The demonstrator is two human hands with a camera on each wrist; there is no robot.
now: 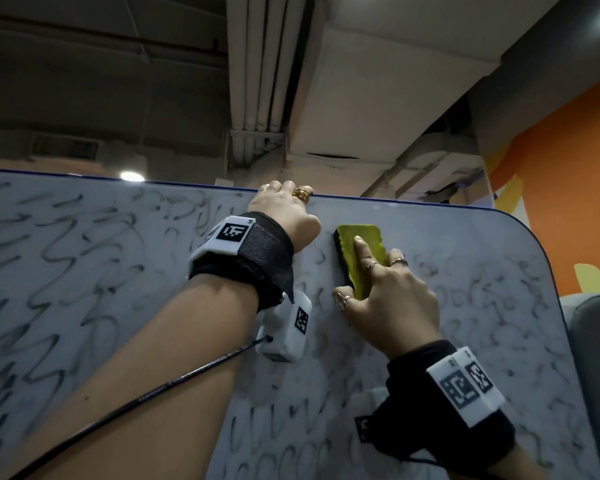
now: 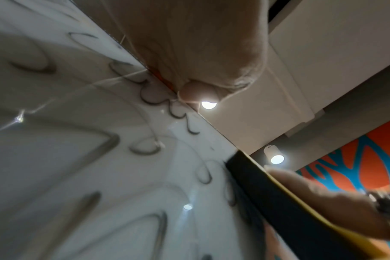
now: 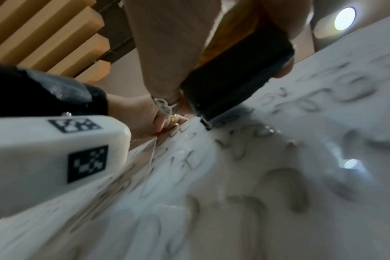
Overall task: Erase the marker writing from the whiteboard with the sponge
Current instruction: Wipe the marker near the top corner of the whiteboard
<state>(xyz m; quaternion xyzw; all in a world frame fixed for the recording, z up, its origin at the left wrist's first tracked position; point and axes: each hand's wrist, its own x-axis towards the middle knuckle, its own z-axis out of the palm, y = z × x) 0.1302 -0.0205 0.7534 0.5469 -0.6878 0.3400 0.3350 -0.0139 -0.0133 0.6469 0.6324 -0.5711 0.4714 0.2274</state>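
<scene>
While the right hand (image 1: 392, 299) presses the yellow-topped rectangular sponge with a black felt underside (image 1: 359, 252) flat against the glossy white whiteboard with a thin blue rim (image 1: 499, 341), its grip is a grasp on the sponge itself: the index finger lies straight along the yellow back, the thumb pinches the near long edge, and the other fingers curl round the far edge. The sponge sits just below the board's top rim, directly ahead of that grip, with the black face touching the board.

To the left of it, the left hand (image 1: 284, 209) hooks its fingers over the top rim, clenched on the board as a brace.

Judging by its look, the sponge is light and soft; it will likely squash under pressure, so the sensible hold is across the long edges with a finger spread along the back, as it is held now. The board looks slick and stiff, though it may rock or tilt when pushed, which the left hand's hold should check.

Grey marker scribbles (image 1: 49, 258) cover most of the surface around and below both hands, so much erasing seems left.
</scene>
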